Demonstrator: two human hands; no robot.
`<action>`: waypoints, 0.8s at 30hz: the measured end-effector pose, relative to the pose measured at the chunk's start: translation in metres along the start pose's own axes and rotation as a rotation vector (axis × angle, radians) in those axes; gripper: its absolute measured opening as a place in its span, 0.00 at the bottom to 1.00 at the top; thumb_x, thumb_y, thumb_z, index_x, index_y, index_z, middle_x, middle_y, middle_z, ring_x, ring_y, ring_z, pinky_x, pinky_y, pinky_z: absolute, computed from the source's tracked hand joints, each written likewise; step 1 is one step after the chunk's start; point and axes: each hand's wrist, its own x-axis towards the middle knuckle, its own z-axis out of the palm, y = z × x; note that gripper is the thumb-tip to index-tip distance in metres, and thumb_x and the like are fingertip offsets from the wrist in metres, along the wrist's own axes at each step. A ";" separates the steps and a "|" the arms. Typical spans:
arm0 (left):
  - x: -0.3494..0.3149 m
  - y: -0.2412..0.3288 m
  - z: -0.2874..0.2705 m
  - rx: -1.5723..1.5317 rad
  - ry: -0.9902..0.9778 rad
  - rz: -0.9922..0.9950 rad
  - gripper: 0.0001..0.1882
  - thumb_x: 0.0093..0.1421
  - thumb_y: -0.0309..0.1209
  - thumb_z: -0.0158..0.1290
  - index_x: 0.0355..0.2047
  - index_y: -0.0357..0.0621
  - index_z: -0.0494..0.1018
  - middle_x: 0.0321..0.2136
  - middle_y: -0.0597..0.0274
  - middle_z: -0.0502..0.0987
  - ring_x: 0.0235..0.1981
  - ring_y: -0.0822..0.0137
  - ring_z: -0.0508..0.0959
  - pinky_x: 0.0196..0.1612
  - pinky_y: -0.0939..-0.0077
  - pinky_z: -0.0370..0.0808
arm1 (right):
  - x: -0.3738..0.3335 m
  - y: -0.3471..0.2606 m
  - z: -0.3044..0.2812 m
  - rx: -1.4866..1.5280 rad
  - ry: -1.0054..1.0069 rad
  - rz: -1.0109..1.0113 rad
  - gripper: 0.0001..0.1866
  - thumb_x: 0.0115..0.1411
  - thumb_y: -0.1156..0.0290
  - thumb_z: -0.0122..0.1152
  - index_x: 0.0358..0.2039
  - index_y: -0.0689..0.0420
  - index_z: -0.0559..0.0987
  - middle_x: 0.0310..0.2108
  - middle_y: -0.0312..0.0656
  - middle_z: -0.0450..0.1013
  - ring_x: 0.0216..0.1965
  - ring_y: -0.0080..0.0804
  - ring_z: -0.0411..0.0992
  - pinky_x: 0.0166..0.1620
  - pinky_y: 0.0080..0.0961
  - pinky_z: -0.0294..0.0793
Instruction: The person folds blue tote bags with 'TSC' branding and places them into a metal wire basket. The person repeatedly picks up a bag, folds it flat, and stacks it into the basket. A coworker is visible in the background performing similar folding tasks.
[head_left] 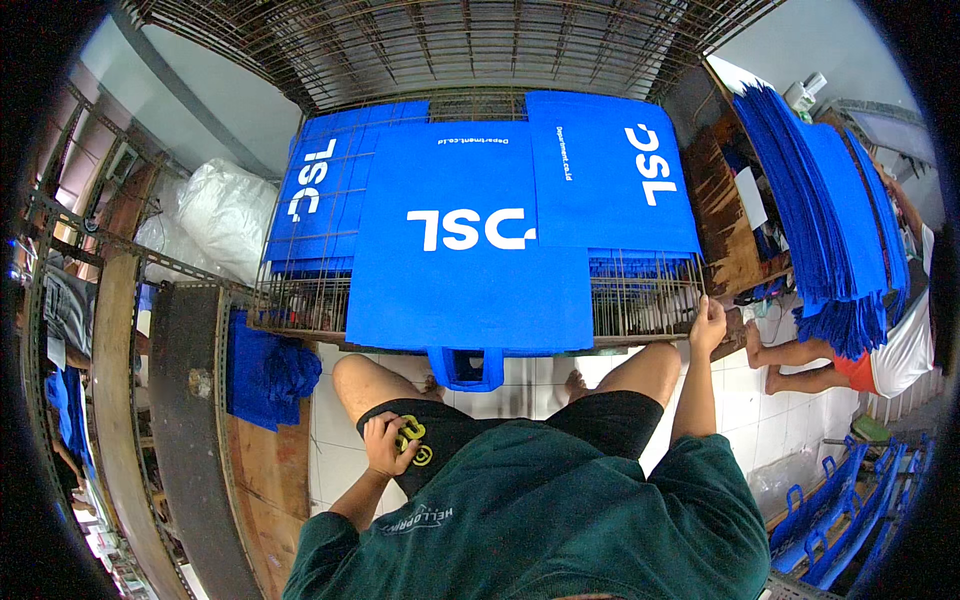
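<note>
The left grip [393,446] lies half open and empty on the dark shorts [622,412]; the right grip [706,318] curls at the near right corner of the wire rack [640,308], whether holding it I cannot tell; the middle blue bag [465,285] lies on the rack between other blue bags [605,200], its handle [470,382] hanging past the near edge

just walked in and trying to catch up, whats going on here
A person in a green shirt sits at a wire rack spread with blue pieces bearing white print. The middle blue bag overlaps its neighbours, its handle hanging past the front edge. The right hand is at the rack's front right corner; its exact grip is unclear. The left hand rests on the black shorts. A blue stack stands off to the right.
</note>
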 end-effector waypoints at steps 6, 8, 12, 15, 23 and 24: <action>-0.001 -0.001 0.001 -0.003 0.008 0.007 0.24 0.45 0.46 0.55 0.38 0.43 0.70 0.36 0.54 0.67 0.37 0.53 0.67 0.40 0.61 0.60 | 0.000 -0.001 0.001 -0.012 -0.002 -0.001 0.19 0.57 0.56 0.59 0.34 0.62 0.78 0.30 0.45 0.76 0.33 0.33 0.74 0.40 0.28 0.70; 0.000 0.000 0.001 -0.003 0.011 0.009 0.24 0.45 0.46 0.55 0.38 0.43 0.70 0.36 0.54 0.68 0.37 0.53 0.67 0.40 0.61 0.60 | 0.000 0.000 0.001 -0.020 -0.006 0.012 0.18 0.57 0.57 0.58 0.34 0.62 0.78 0.30 0.45 0.76 0.33 0.33 0.74 0.40 0.28 0.70; 0.002 0.004 -0.001 0.009 0.012 0.008 0.23 0.45 0.46 0.55 0.37 0.43 0.70 0.35 0.54 0.68 0.37 0.53 0.67 0.40 0.61 0.60 | 0.000 -0.002 -0.001 -0.010 -0.039 0.025 0.18 0.57 0.56 0.56 0.34 0.61 0.78 0.31 0.47 0.75 0.35 0.40 0.73 0.41 0.33 0.69; 0.002 0.003 0.000 0.007 0.014 0.008 0.23 0.45 0.45 0.56 0.37 0.43 0.70 0.35 0.54 0.68 0.37 0.53 0.67 0.40 0.61 0.61 | 0.002 0.002 0.000 0.003 -0.042 0.025 0.19 0.57 0.56 0.55 0.35 0.61 0.78 0.32 0.48 0.74 0.37 0.44 0.72 0.42 0.35 0.69; -0.002 0.000 0.006 0.006 0.044 0.019 0.23 0.45 0.45 0.56 0.36 0.43 0.70 0.35 0.53 0.69 0.36 0.52 0.67 0.40 0.60 0.62 | -0.001 -0.013 -0.002 0.041 -0.008 0.025 0.17 0.56 0.59 0.58 0.33 0.63 0.78 0.33 0.48 0.75 0.35 0.39 0.74 0.41 0.31 0.70; -0.002 -0.001 0.007 0.009 0.050 0.021 0.23 0.45 0.46 0.55 0.36 0.44 0.70 0.35 0.53 0.68 0.36 0.52 0.67 0.40 0.60 0.62 | -0.003 -0.022 -0.006 0.048 -0.026 0.041 0.16 0.56 0.60 0.58 0.33 0.63 0.78 0.32 0.47 0.75 0.35 0.38 0.74 0.40 0.31 0.71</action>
